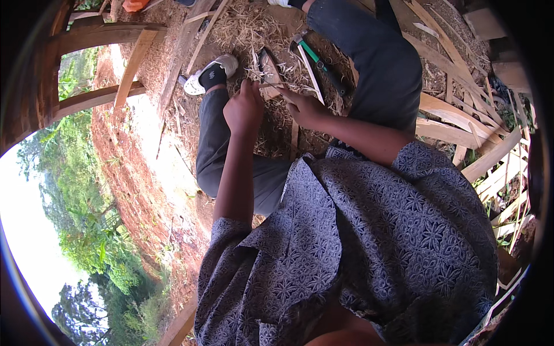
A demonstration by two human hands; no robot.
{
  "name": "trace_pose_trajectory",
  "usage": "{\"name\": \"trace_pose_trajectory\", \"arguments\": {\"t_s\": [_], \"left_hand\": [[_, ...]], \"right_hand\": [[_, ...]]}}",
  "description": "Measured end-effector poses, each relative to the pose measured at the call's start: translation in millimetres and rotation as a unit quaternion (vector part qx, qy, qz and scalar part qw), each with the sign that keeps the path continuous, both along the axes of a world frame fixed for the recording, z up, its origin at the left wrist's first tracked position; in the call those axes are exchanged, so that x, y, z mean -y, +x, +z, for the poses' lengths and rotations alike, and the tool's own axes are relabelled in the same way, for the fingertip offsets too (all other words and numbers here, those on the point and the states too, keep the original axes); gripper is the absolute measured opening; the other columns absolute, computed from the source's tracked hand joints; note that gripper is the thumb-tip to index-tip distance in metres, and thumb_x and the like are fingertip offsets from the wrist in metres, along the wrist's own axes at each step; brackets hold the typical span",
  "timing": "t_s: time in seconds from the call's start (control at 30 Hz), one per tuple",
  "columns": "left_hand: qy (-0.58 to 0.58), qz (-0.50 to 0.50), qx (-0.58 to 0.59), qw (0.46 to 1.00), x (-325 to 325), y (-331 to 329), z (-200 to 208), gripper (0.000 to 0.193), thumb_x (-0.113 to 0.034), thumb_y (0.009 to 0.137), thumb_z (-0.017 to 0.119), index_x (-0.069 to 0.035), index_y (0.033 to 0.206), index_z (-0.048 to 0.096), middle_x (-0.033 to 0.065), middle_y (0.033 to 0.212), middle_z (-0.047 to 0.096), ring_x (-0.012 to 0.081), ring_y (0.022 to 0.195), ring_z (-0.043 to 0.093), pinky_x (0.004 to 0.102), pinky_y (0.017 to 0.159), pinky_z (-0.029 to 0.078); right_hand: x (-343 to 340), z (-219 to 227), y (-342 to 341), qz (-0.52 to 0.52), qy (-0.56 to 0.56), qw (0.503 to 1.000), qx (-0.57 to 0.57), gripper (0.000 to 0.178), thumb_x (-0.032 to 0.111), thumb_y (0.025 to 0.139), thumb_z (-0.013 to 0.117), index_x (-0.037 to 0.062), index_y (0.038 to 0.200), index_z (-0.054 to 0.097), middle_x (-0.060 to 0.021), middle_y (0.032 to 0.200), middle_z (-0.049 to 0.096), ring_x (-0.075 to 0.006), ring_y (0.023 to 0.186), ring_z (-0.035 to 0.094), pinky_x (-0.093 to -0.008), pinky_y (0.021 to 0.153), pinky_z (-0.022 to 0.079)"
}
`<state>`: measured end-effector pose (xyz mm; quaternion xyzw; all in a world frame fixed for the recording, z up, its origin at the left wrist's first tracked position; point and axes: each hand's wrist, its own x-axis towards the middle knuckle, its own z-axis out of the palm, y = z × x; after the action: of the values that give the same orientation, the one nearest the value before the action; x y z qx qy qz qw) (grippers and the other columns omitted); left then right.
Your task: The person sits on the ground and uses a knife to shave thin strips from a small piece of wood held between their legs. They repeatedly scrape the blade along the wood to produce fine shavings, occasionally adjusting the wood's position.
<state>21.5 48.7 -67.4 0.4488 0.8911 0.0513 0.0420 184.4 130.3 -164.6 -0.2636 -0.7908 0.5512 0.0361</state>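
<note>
My left hand [243, 108] is closed, its fingers wrapped round one end of a thin pale wood strip [273, 85]. Close to its right, my right hand [307, 109] is also closed, fingers pointing toward the strip. A thin dark edge shows between the hands, but I cannot make out what the right hand grips. Just beyond them a short wood piece [270, 66] lies among curled shavings. On the ground right of it rests a hammer [314, 55] with a green and black handle, beside a narrow pale slat [311, 75].
My bent legs frame the work spot, with a white shoe [210, 75] at the left. Long boards [184, 52] lie beyond it. Split wood pieces [456, 118] pile up at the right. A wooden frame [86, 43] stands at the far left, above a reddish dirt slope [135, 167].
</note>
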Motion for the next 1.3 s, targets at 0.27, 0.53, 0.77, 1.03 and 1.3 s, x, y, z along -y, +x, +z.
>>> {"name": "trace_pose_trajectory", "arguments": {"t_s": [0.27, 0.53, 0.77, 1.03, 1.3], "left_hand": [[0.039, -0.034, -0.045, 0.998, -8.4, 0.3, -1.4, 0.03, -0.035, 0.105, 0.053, -0.011, 0.089, 0.06, 0.0158, 0.063, 0.067, 0.0377, 0.06, 0.069, 0.0499, 0.052, 0.054], [0.061, -0.019, -0.031, 0.997, 6.9, 4.7, -7.1, 0.029, -0.032, 0.105, 0.054, -0.009, 0.089, 0.061, 0.0148, 0.067, 0.069, 0.0363, 0.061, 0.07, 0.0487, 0.055, 0.055], [0.086, 0.0, -0.043, 0.995, 20.4, -3.2, -14.0, 0.031, -0.035, 0.105, 0.054, -0.01, 0.09, 0.064, 0.0172, 0.064, 0.068, 0.0371, 0.06, 0.069, 0.0489, 0.053, 0.054], [0.089, 0.037, -0.012, 0.995, 34.4, -3.5, -24.7, 0.032, -0.036, 0.105, 0.052, -0.009, 0.092, 0.065, 0.0179, 0.064, 0.068, 0.0388, 0.061, 0.069, 0.0513, 0.054, 0.054], [0.088, 0.036, 0.008, 0.995, 27.0, 8.5, -22.9, 0.034, -0.038, 0.106, 0.051, -0.01, 0.09, 0.063, 0.0173, 0.064, 0.067, 0.0394, 0.061, 0.069, 0.0518, 0.054, 0.054]], "right_hand": [[5.2, 11.0, 2.4, -0.019, -0.038, 0.999, 0.002, 0.064, 0.014, 0.1, 0.053, 0.0203, 0.161, 0.034, -0.022, 0.091, 0.07, -0.0333, 0.078, 0.071, -0.0452, 0.076, 0.055], [-17.7, 22.4, -9.6, 0.005, -0.139, 0.99, 0.036, 0.062, 0.006, 0.096, 0.055, 0.0114, 0.157, 0.041, -0.0127, 0.143, 0.063, -0.0242, 0.131, 0.062, -0.0328, 0.108, 0.048], [-5.9, -9.9, -22.4, 0.011, -0.05, 0.998, 0.021, 0.063, 0.027, 0.095, 0.063, 0.0091, 0.153, 0.045, -0.0213, 0.122, 0.07, -0.0375, 0.111, 0.069, -0.0435, 0.095, 0.055], [1.6, 31.1, -4.5, 0.022, -0.002, 0.999, 0.03, 0.051, 0.027, 0.105, 0.052, 0.0119, 0.154, 0.048, -0.017, 0.075, 0.068, -0.029, 0.067, 0.068, -0.0414, 0.065, 0.051], [4.1, 9.5, -11.8, -0.022, 0.029, 0.999, -0.009, 0.049, 0.017, 0.1, 0.057, 0.013, 0.149, 0.055, -0.0168, 0.073, 0.067, -0.022, 0.063, 0.067, -0.0393, 0.062, 0.05]]}}
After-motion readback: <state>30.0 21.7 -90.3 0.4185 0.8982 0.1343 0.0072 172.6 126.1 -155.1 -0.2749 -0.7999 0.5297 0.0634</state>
